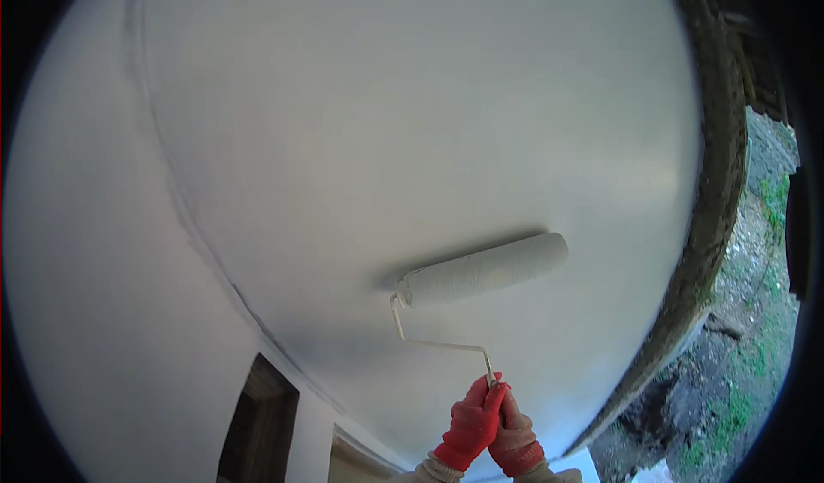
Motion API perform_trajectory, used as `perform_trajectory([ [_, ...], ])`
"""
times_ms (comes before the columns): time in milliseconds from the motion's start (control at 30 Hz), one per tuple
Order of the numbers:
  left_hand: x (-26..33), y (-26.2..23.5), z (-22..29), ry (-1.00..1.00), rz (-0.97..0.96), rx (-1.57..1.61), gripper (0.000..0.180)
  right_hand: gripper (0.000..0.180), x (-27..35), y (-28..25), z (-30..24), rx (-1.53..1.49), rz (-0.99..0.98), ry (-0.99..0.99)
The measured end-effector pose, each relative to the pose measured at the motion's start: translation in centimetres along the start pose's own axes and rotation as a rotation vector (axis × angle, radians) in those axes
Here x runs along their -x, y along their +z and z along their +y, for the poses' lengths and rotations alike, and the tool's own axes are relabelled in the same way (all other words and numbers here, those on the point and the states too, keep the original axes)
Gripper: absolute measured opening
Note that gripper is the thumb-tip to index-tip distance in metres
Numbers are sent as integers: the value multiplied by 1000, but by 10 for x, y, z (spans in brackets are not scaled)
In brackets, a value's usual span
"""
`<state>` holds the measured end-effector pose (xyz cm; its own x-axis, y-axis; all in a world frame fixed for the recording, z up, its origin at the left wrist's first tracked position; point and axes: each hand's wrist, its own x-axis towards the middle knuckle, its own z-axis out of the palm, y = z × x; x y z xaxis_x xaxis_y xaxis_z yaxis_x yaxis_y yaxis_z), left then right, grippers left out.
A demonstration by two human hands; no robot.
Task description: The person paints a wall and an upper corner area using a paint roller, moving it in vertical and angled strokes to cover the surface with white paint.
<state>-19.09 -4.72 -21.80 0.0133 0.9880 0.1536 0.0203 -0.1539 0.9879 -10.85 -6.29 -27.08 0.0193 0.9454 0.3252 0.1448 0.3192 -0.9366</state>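
A paint roller (pixel 485 270) with a thick, whitish-coated sleeve lies against the broad white surface, apparently a ceiling (pixel 412 139). Its bent wire frame (pixel 442 344) runs down from the sleeve's left end to a handle hidden between my gloves. My left hand (pixel 470 427), in a red glove, is closed round the handle. Close against it on the right, my right hand (pixel 517 442), in a dirtier red glove, is wrapped round the same handle. The sleeve tilts, its right end higher than its left.
A pale wall (pixel 94 251) meets the white surface along a curved seam on the left. Low in that wall is a dark framed opening (pixel 259 423), with another opening (pixel 356 459) beside it. A rough brown edge (pixel 717 225) borders the right, with grassy, rubble-strewn ground (pixel 742 380) beyond.
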Motion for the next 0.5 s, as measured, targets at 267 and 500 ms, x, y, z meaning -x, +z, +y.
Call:
perform_trajectory([
  [267, -75, -3, 169, 150, -12, 44, 28, 58, -126, 5, -105, -283, 67, -347],
  [500, -104, -50, 280, 916, 257, -135, 38, 48, -202, -16, -302, 261, 532, -921],
])
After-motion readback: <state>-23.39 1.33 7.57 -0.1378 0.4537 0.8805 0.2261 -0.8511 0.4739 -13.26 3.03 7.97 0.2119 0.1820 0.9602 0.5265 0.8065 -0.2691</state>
